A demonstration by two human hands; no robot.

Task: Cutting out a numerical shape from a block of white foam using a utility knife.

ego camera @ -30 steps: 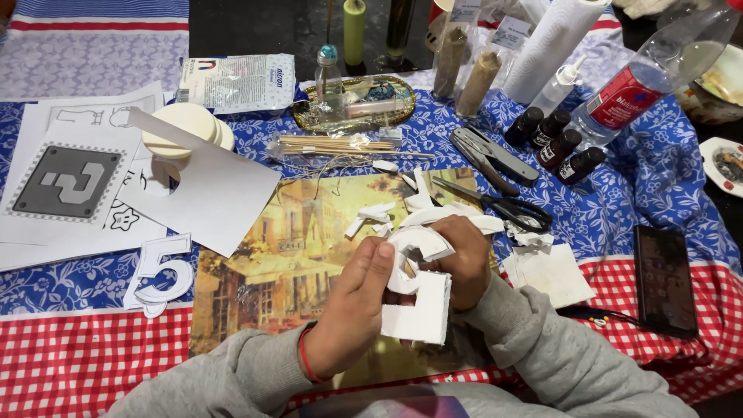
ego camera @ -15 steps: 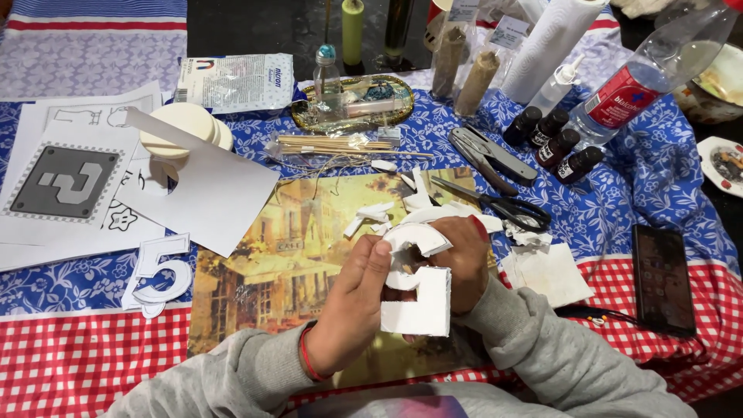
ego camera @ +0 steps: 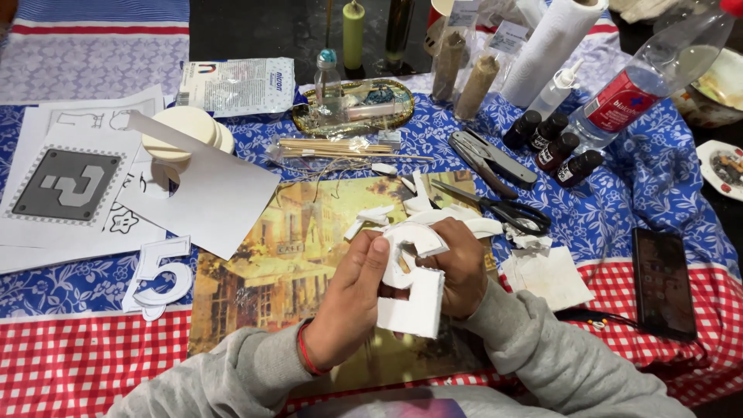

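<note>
Both my hands hold a white foam cut-out (ego camera: 410,290) shaped like a chunky figure, above a placemat with a painted street scene (ego camera: 255,275). My left hand (ego camera: 352,298) grips its left side, thumb pressed near the top. My right hand (ego camera: 458,267) holds its right side from behind. White foam scraps (ego camera: 418,209) lie on the mat just beyond my hands. Black-handled scissors (ego camera: 503,207) rest to the right of the scraps.
A white cut-out numeral (ego camera: 159,275) and printed sheets (ego camera: 70,186) lie at the left. A dark phone (ego camera: 663,282) lies at the right. Small dark bottles (ego camera: 553,147), a plastic bottle (ego camera: 642,89), a paper towel roll (ego camera: 553,46), wooden sticks (ego camera: 340,147) and a gold tray (ego camera: 356,104) crowd the back.
My hands have turned the foam cut-out slightly, and its lower part now hangs a little lower. Everything on the table stays put.
</note>
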